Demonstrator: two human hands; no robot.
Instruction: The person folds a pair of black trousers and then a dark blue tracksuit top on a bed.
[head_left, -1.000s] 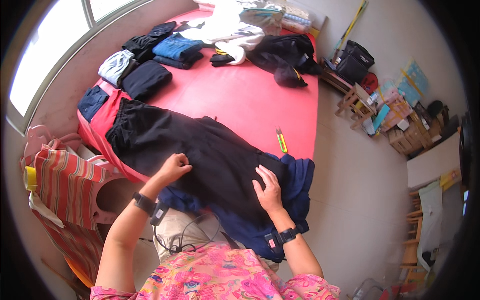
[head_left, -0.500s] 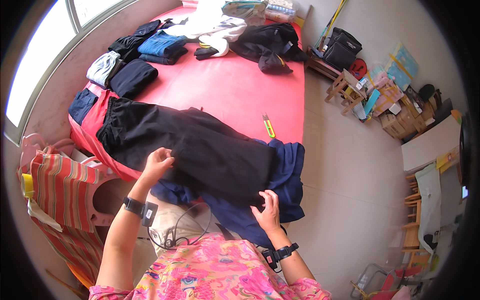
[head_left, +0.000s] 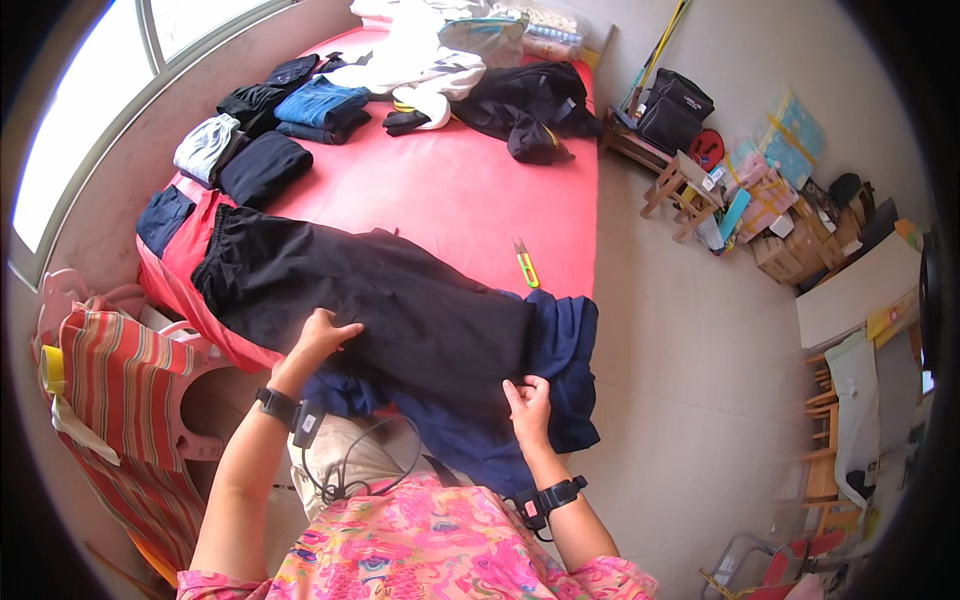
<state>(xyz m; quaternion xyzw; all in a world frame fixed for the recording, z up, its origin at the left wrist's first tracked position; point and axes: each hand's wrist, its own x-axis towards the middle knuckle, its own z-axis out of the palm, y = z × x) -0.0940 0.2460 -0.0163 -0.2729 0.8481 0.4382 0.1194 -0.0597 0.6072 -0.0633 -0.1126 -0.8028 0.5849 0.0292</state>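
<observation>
A pair of black trousers (head_left: 400, 290) with a gathered elastic waistband lies stretched across the near end of the bed, its legs folded together. My left hand (head_left: 325, 335) rests at the near edge of the trousers, thumb stretched away from the partly hidden fingers. At the hem end, my right hand (head_left: 529, 398) has thumb and fingers closed on the near corner of the trouser leg. Under the trousers lies a dark blue garment (head_left: 565, 350), which hangs over the bed edge towards me. Thread snips (head_left: 527, 268) with a yellow-green handle lie beyond the hem.
Folded black trousers (head_left: 265, 165), jeans (head_left: 322, 103) and a light grey garment (head_left: 208, 145) stand at the pink bed's (head_left: 430, 185) left side. White clothes (head_left: 430, 75) and a black jacket (head_left: 530, 100) lie farther back. A pink chair (head_left: 195, 420) with striped cloth stands near left; boxes (head_left: 790, 250) sit right.
My left hand has moved slightly down and right, its thumb now stretched out. My right hand's fingers have closed on the hem corner. The view has shifted a little.
</observation>
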